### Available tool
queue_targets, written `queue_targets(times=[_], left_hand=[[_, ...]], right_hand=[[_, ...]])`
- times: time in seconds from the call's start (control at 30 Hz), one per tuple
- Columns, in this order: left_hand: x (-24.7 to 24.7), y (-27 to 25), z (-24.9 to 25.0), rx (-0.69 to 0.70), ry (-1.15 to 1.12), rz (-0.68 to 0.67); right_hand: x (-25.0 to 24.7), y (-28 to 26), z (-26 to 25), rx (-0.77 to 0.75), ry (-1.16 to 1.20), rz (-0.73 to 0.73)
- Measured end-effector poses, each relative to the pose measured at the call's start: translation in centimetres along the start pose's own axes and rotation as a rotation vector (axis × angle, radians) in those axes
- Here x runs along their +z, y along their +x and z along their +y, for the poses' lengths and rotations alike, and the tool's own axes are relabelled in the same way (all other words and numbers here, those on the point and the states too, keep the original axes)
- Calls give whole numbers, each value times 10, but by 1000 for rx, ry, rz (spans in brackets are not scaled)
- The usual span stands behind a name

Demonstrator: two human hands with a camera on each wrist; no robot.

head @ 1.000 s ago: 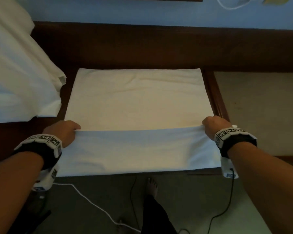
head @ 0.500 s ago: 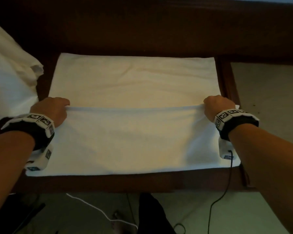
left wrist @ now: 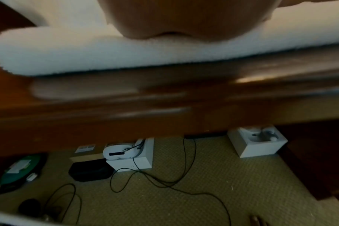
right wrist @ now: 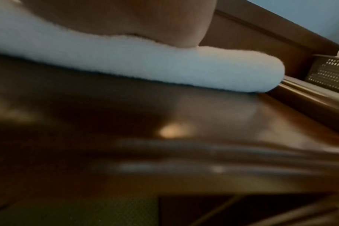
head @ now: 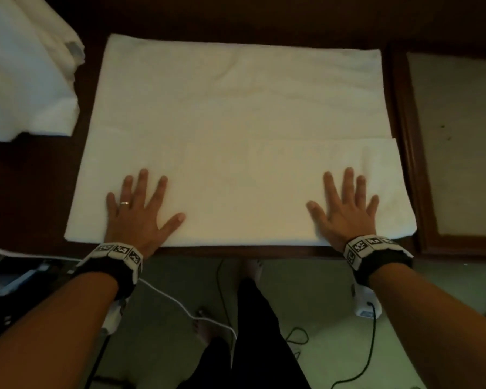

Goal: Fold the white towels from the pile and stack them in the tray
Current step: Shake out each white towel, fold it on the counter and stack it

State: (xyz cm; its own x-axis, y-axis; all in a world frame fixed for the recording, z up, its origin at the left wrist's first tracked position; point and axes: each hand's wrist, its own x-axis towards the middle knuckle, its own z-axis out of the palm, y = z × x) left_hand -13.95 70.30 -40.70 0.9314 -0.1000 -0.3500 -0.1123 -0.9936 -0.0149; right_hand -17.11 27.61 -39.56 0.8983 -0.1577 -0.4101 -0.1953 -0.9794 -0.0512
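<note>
A white towel [head: 236, 113] lies spread on the dark wooden table, its near part folded over into a flap [head: 244, 189]. My left hand [head: 141, 209] lies flat, fingers spread, on the flap's left side. My right hand [head: 345, 209] lies flat on its right side. The left wrist view shows the towel's thick folded edge [left wrist: 126, 55] under my palm at the table's front edge. That same fold [right wrist: 164, 68] shows in the right wrist view. A pile of white towels [head: 20, 74] sits at the far left.
A wooden-framed tray [head: 413, 153] with a pale bottom stands right of the towel. A perforated metal basket [right wrist: 331, 73] appears at the right. Below the table edge [head: 236, 249] are carpet, cables [left wrist: 164, 180], white boxes [left wrist: 257, 143] and my legs.
Both hands carried the towel's near edge away from me, let go of it, and now rest flat on the folded flap. The camera tilted further down.
</note>
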Motion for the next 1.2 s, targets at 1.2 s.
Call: queue_targets(times=[1.2], left_hand=[[-14, 6, -17, -211, -102, -21]], right_hand=[[0, 14, -111, -286, -34, 0]])
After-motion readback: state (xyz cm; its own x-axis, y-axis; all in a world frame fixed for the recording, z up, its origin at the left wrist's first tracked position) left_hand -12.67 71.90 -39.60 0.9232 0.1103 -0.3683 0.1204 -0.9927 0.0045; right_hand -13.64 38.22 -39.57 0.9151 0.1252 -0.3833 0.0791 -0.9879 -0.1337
